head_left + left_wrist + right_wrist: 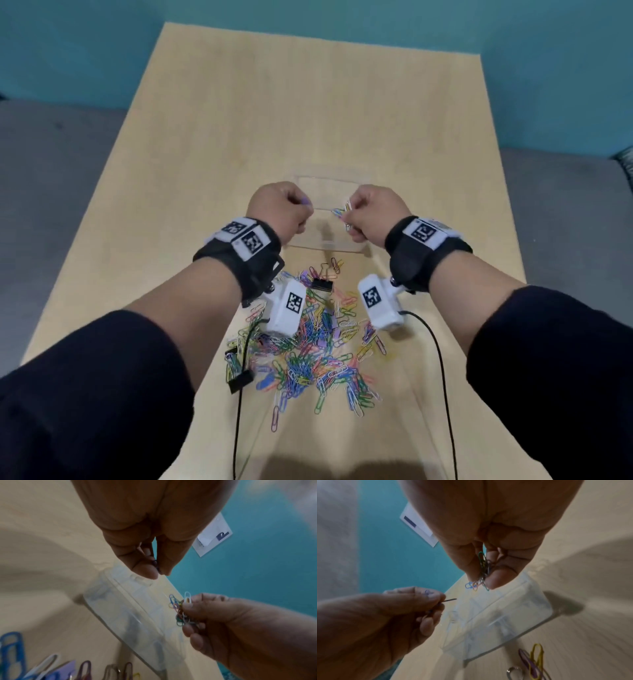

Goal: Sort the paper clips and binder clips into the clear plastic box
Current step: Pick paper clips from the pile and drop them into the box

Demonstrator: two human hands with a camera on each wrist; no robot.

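The clear plastic box (327, 244) stands on the wooden table beyond a heap of coloured paper clips (310, 356) and black binder clips (322, 284). Both hands hover over the box. My right hand (368, 214) pinches a bunch of coloured paper clips (342, 212), also seen as the bunch (481, 577) and the bunch (180, 609). My left hand (284, 212) pinches a paper clip (448, 600) between thumb and fingers; a purple bit (306, 204) shows at its fingertips. In the wrist views the box (130, 615) (501, 615) looks divided into compartments.
A second binder clip (240, 380) lies at the heap's left edge. Black cables (442, 377) run from the wrist cameras toward me. The table's far half (308, 102) is bare wood; a teal wall stands behind it with a white label (212, 536).
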